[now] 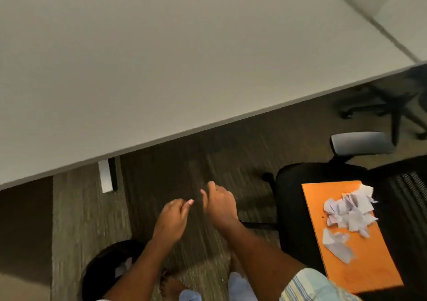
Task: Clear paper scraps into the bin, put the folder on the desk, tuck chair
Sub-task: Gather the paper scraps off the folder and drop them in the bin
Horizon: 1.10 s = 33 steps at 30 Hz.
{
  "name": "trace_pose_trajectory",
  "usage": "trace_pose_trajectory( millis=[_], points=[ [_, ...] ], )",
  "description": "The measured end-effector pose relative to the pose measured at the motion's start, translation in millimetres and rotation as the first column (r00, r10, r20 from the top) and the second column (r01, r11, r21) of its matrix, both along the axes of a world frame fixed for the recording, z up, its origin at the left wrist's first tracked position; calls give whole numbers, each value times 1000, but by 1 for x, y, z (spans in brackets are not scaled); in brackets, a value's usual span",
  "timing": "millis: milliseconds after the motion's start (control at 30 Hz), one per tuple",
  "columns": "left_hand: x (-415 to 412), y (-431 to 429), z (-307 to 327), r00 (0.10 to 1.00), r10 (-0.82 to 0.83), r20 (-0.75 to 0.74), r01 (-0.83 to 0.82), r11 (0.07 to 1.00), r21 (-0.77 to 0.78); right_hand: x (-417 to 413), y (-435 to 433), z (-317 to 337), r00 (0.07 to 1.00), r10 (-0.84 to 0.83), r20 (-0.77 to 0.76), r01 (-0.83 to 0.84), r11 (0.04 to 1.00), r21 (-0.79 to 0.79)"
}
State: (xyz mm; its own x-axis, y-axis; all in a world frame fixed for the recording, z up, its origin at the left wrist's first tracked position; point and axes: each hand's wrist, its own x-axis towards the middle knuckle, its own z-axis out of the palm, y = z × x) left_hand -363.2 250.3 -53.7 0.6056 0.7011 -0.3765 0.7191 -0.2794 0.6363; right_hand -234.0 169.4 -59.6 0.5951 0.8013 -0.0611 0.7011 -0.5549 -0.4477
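Note:
An orange folder [355, 261] lies on the seat of a black office chair [291, 196] at the lower right. A pile of white paper scraps [351, 213] rests on the folder. A dark round bin [101, 266] stands on the carpet at the lower left, partly hidden by my left forearm, with a white scrap visible inside. My left hand [172, 217] and my right hand [219, 205] hover close together over the carpet, between the bin and the chair. Both have their fingers curled, and I see nothing held in either. The white desk [161, 58] fills the upper frame.
A desk leg [108, 176] stands under the desk edge at left. Another chair's black wheeled base [390, 109] sits under the desk at the far right. The chair's grey armrest [360, 142] juts out toward the desk. Striped carpet covers the floor.

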Motion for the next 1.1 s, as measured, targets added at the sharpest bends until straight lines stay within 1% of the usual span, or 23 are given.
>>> trace_pose_trajectory(
  millis=[67,133,200,267,367,500,567,633,700,800,900,967,1100],
  points=[
    [37,-15,6,997,-67,29,65,996,55,26,-28,9,996,-93,-7,93,996,-6],
    [72,-29,11,990,-133,56,128,988,84,56,-56,14,985,-166,37,166,986,-7],
    [140,-72,11,953,-299,54,294,951,92,110,-120,14,942,-335,39,336,941,-30],
    [166,-85,11,933,-359,15,356,930,87,130,-144,10,914,-400,66,404,913,-59],
    [182,-96,5,919,-394,-16,394,915,88,139,-165,10,883,-463,72,469,874,-131],
    [239,-150,3,817,-575,-23,576,816,43,182,-231,6,766,-637,90,639,740,-208],
    [266,-177,5,778,-627,-38,628,778,1,198,-260,4,718,-690,97,690,686,-229],
    [289,-199,4,724,-686,-64,687,727,-20,212,-284,1,684,-725,80,719,651,-243],
    [309,-216,2,653,-750,-106,750,659,-45,226,-306,-4,666,-744,54,723,626,-290],
    [335,-237,-5,569,-807,-160,806,586,-88,243,-332,-13,670,-742,20,693,617,-372],
    [351,-256,-14,509,-836,-204,837,537,-111,258,-348,-21,673,-739,8,680,615,-398],
    [359,-267,-19,483,-851,-207,850,512,-122,267,-352,-25,676,-736,-13,661,615,-430],
    [370,-283,-34,420,-878,-228,887,451,-102,284,-356,-34,698,-714,-50,597,620,-508]
  ],
)
